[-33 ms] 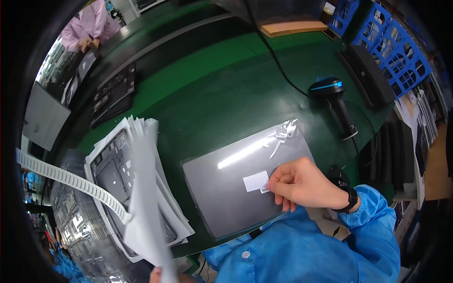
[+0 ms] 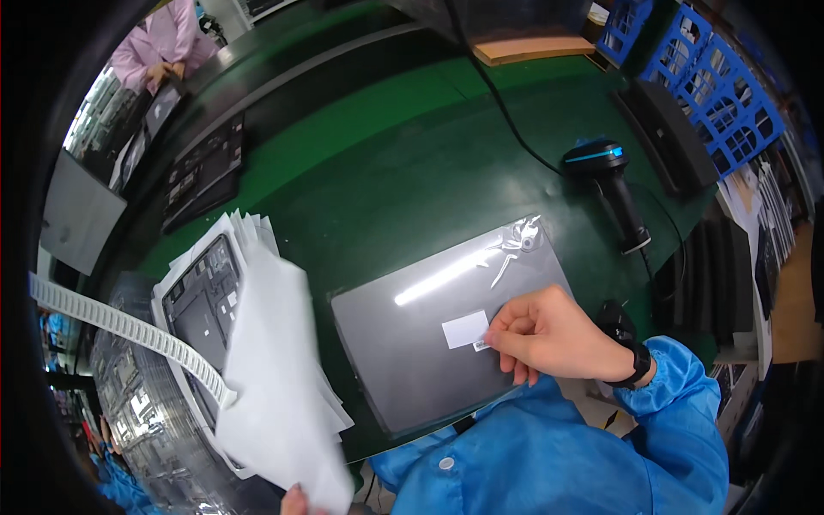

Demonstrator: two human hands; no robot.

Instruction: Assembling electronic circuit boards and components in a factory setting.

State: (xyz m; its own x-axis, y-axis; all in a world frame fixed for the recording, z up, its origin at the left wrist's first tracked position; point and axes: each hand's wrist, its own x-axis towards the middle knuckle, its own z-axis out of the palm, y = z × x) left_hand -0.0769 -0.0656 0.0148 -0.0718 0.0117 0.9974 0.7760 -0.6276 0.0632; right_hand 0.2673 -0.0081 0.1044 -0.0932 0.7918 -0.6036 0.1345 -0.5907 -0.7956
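A flat grey panel (image 2: 412,360), wrapped in clear film, lies on the green table in front of me. A white rectangular label (image 2: 464,330) is on it. Above the panel my right hand (image 2: 549,336) is closed in a pinch at a small printed sticker (image 2: 481,346) beside that label. My left hand (image 2: 294,499) shows only its fingertips at the bottom edge, gripping a white paper sheet (image 2: 279,378). The sheet partly covers a dark device casing (image 2: 206,283) with exposed inner parts, which rests on a stack of white papers.
A black barcode scanner (image 2: 608,184) stands at the right with its cable. Blue crates (image 2: 721,94) are at the far right. A ribbed white strap (image 2: 129,330) crosses the left side, near clear plastic trays (image 2: 142,421). Across the table, a person in pink (image 2: 163,43) handles a device.
The paper sheet in my left hand has swung to the right and lies flatter, covering more of the papers beneath. My right hand has not visibly moved.
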